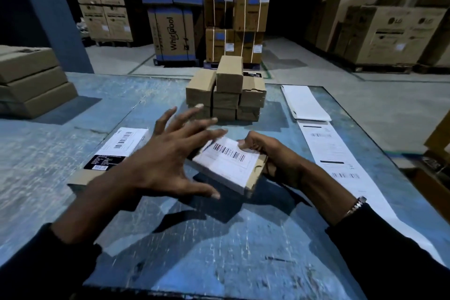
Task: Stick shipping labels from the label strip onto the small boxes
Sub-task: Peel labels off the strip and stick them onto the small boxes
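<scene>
Nearest, dark sleeves run out of frame at the bottom edge. The left hand point(168, 158) hovers with fingers spread wide, gripping nothing, its palm covering the near-left edge of the small box point(233, 168). The right hand point(270, 153) has its grip closed round that box's right end, lifted and tilted above the blue surface point(219, 251); its label point(226, 161) print is blurred. A second labelled box point(114, 151) lies left, partly hidden by the left hand. The label strip point(341, 161) trails right. Behind stands a stack of plain boxes point(226, 90).
</scene>
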Motion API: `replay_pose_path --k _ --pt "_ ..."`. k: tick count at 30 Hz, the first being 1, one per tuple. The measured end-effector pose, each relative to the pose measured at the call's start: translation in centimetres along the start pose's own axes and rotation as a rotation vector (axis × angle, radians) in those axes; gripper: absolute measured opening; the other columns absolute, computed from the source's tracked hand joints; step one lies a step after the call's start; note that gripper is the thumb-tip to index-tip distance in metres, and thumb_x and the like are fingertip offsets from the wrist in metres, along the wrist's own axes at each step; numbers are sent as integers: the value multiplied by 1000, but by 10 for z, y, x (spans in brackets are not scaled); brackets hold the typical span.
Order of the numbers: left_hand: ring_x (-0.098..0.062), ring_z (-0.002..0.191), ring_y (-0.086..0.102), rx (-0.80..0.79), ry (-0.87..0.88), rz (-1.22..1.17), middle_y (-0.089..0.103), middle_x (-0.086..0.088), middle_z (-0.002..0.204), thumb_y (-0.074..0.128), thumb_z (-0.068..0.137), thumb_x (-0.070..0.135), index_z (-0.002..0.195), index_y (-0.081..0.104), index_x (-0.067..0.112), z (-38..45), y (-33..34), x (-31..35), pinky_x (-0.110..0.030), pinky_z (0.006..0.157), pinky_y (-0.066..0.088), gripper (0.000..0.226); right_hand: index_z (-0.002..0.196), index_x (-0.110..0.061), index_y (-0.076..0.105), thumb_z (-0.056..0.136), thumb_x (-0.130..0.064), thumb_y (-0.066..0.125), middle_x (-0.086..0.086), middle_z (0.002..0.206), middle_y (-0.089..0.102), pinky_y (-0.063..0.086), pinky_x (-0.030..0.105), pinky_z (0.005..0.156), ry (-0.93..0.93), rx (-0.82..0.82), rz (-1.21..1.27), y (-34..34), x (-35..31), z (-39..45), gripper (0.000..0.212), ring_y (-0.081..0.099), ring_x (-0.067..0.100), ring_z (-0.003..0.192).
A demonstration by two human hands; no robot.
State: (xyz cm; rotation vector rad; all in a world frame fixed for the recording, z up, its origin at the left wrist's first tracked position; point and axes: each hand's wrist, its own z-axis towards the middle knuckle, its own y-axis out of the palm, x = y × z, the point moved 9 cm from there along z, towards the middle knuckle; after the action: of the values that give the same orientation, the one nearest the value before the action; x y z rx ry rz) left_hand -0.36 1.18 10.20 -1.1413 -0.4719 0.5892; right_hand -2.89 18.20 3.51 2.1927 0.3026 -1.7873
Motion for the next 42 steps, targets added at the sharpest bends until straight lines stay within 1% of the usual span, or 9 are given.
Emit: replay_pose_path --k 4,7,9,15,18,23,27,32,42 --pt "-16 122 60 29 -14 76 63 11 134 60 79 81 152 50 37 -10 -7 15 -37 107 38 86 103 -11 75 89 -39 71 13 100 73 49 33 76 -12 30 -177 4 4 -2 32 63 32 89" --pt "-11 89 57 80 -196 111 63 11 114 54 78 90 148 55 38 -25 -18 13 -30 69 39 87 128 -6 72 92 -61 69 19 124 76 53 46 99 -15 16 -59 5 5 3 66 71 39 110" --pt "-12 85 58 152 -367 84 63 12 109 52 74 93 144 57 38 -40 -32 2 -28 60 42 89 136 -9 69 96 -66 64 23 126 75 55 44 87 -30 -8 91 5 2 10 70 73 33 96" --pt "-36 105 67 168 -938 265 70 -10 126 54 74 96 140 61 32 -82 -84 -64 -46 83 56 93 128 -10 73 104 -49 62 16 113 79 52 25 63 -64 47 -84 5 5 9 47 70 22 76" --pt "-32 87 62 111 -1051 399 67 -9 102 54 76 93 125 68 25 -91 -98 -89 -39 73 52 85 124 -5 74 105 -39 64 12 104 78 46 22 59 -94 49 -73 9 4 6 40 69 21 72" --pt "-33 108 66 -193 -1118 446 68 -9 127 49 70 100 135 60 29 -92 -75 -119 -37 82 52 97 124 -3 74 106 -34 64 14 103 77 49 23 61 -85 34 -96 9 7 7 37 68 22 74" --pt "-36 133 56 -277 -1069 73 55 -9 155 81 55 87 158 38 35 -90 -57 -133 -41 105 47 123 123 -4 75 106 -32 65 14 103 78 51 29 70 -67 19 -132 9 10 6 35 68 24 82" --pt "-34 125 56 -415 -1086 -175 55 -9 150 93 35 67 159 31 39 -96 -48 -138 -42 107 48 141 123 -3 75 104 -24 68 13 101 79 56 30 71 -55 -7 -154 10 13 9 29 68 22 81" --pt "-41 125 57 -315 -1229 -27 53 -21 149 69 40 77 158 25 17 -115 -48 -149 -45 105 48 139 122 -5 76 101 -19 72 13 100 80 60 29 71 -63 -13 -187 7 17 13 25 69 17 78"
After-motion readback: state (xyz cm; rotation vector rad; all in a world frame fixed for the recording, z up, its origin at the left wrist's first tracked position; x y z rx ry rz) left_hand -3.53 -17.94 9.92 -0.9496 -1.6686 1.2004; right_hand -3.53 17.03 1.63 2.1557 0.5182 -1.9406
